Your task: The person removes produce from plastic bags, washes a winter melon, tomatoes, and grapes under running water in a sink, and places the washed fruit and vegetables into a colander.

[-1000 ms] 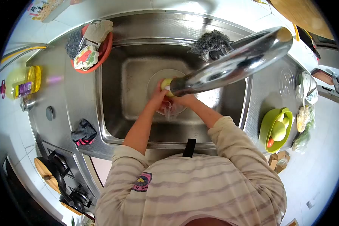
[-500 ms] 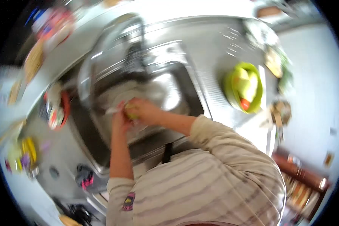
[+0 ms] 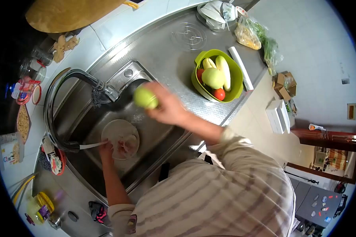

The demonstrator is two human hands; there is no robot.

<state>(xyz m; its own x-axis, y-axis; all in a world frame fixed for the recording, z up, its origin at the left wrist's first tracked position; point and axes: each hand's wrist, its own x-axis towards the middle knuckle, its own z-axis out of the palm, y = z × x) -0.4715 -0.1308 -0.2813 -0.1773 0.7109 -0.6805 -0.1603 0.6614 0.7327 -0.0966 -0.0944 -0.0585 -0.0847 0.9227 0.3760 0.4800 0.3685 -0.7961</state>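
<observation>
My right hand (image 3: 168, 104) is raised over the sink's right side, wrapped round a light green round fruit (image 3: 145, 97), slightly blurred. Low in the sink (image 3: 158, 132), my left hand (image 3: 106, 150) is at the left edge of a round white dish (image 3: 114, 128). A thin whitish stream (image 3: 93, 145), apparently water, runs from the curved chrome faucet (image 3: 48, 114) to that hand. Pinkish shapes in the dish cannot be made out clearly, and the left fingers are hard to separate from them. A green bowl (image 3: 238, 89) on the right counter holds another round green fruit, pale long vegetables and tomatoes.
A wire rack (image 3: 192, 36) and a white roll (image 3: 241, 69) lie on the steel counter (image 3: 158, 49). Bagged food (image 3: 247, 33) stands at the back right. Left of the sink are a red-rimmed container (image 3: 61, 162) and a yellow-labelled bottle (image 3: 41, 207).
Both hands were together round the fruit over the sink. They have parted: the right hand has lifted the fruit towards the upper right, and the left stays low. The view has shifted.
</observation>
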